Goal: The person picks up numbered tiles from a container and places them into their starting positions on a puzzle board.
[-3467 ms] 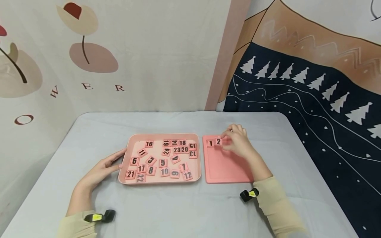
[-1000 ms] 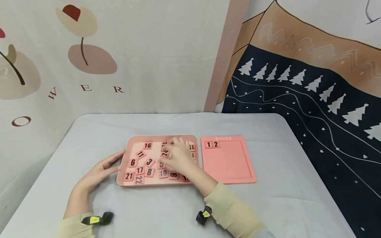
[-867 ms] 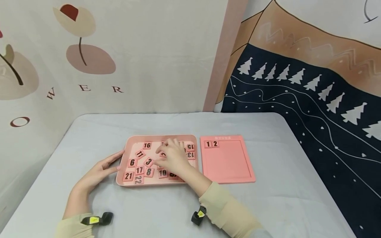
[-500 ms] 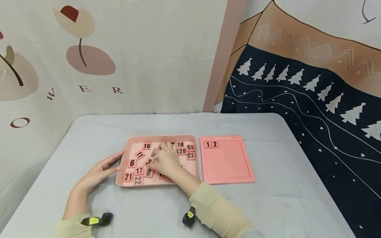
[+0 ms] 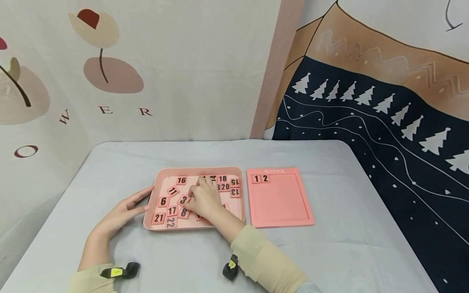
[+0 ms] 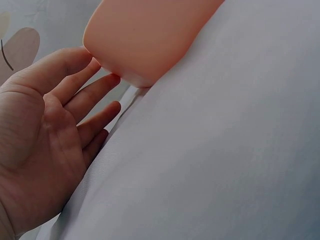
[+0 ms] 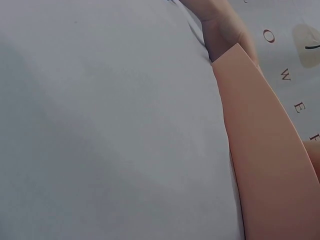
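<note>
In the head view a pink tray [image 5: 164, 185] holds loose square number tiles. My right hand [image 5: 206, 200] reaches into it, thumb and forefinger pinching the tile marked 3 [image 5: 182, 200] at its edges. That hand covers several tiles near the tray's middle. My left hand [image 5: 122, 211] rests with extended fingers against the tray's left end; the left wrist view shows its fingertips touching the tray wall [image 6: 145, 35]. Right of the tray lies a flat pink number-puzzle board [image 5: 280, 201], with tiles 1 [image 5: 256, 178] and 2 [image 5: 265, 178] at its top left corner.
A pale cloth [image 5: 340, 244] covers the table. Tray and board lie side by side with a narrow gap. Printed fabric walls [image 5: 190, 73] stand behind and to the right. In the right wrist view the tray's outer wall [image 7: 270, 150] fills the right side.
My right hand has left tile 2 on the board and moved left into the tray, down to tile 3. My left hand has stayed at the tray's left end.
</note>
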Motion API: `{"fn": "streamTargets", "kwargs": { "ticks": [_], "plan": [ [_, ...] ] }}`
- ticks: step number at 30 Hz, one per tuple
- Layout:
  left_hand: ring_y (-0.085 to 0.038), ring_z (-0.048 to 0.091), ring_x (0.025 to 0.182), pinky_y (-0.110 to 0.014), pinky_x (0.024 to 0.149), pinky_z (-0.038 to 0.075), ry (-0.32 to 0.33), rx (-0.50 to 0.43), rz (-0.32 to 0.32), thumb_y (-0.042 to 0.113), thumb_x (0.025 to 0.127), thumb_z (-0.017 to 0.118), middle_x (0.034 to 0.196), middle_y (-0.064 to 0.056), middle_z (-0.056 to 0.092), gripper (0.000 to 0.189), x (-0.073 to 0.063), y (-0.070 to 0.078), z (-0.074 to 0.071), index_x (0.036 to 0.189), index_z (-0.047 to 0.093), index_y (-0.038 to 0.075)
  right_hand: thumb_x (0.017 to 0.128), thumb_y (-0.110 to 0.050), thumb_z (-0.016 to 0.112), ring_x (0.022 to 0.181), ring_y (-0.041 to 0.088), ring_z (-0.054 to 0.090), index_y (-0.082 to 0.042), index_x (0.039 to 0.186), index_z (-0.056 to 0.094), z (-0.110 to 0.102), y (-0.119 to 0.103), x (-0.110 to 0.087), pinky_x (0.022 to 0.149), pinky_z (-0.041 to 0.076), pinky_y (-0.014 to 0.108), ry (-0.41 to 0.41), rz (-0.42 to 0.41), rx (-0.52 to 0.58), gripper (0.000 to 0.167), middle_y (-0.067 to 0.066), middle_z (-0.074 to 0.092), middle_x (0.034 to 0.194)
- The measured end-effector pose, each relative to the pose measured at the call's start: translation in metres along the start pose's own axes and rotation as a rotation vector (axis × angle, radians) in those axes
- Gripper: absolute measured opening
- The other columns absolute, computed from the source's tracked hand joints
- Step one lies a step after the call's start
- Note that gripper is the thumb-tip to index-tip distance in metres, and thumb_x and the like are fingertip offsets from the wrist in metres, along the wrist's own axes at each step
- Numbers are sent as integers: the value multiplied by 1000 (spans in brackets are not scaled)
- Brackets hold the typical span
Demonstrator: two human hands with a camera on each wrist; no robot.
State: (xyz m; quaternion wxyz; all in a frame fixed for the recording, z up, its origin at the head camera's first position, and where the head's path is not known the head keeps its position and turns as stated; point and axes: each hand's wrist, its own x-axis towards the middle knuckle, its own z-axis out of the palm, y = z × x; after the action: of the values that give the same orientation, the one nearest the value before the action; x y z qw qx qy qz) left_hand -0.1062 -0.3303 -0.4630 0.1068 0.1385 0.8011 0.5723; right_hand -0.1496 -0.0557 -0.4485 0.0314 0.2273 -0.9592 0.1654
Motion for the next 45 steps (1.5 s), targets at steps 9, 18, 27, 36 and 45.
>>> {"fn": "streamTargets", "kwargs": {
  "ticks": [9, 18, 27, 36, 45],
  "plan": [
    [9, 28, 130, -5, 99, 24, -9, -19, 15, 5, 95, 57, 153, 4, 33, 59, 1, -3, 1, 148, 32, 2, 70, -46, 79, 93, 13, 41, -27, 92, 72, 0, 2, 1, 84, 35, 30, -13, 6, 16, 30, -7, 49, 95],
    [10, 27, 130, -4, 98, 23, -1, -9, 11, 6, 95, 57, 153, 3, 32, 59, 1, -4, 0, 149, 32, 4, 70, -41, 80, 91, 12, 39, -27, 95, 71, -1, 5, 1, 81, 34, 27, -19, -13, 30, 30, -8, 48, 96],
    [10, 27, 130, -4, 98, 23, 0, -11, 10, 6, 95, 58, 154, -3, 32, 59, 2, -4, 0, 148, 33, 4, 75, -47, 77, 99, 13, 41, -24, 100, 71, -24, 22, -12, 90, 36, 30, 54, -107, 119, 34, -5, 50, 104],
    [10, 26, 130, -4, 97, 23, -2, -12, 0, 7, 95, 58, 154, -5, 30, 59, 1, -2, 0, 149, 32, 4, 74, -31, 80, 106, 16, 42, -20, 107, 70, -53, 53, -28, 98, 32, 38, 140, -147, 264, 36, -2, 53, 111],
    [11, 25, 130, -3, 96, 23, -1, 2, -28, 10, 96, 59, 154, 0, 30, 60, 2, -1, 1, 149, 32, 6, 73, -25, 83, 100, 17, 41, -18, 105, 71, -76, 91, -49, 90, 35, 39, 240, -192, 300, 35, -1, 52, 110]
  ]
}}
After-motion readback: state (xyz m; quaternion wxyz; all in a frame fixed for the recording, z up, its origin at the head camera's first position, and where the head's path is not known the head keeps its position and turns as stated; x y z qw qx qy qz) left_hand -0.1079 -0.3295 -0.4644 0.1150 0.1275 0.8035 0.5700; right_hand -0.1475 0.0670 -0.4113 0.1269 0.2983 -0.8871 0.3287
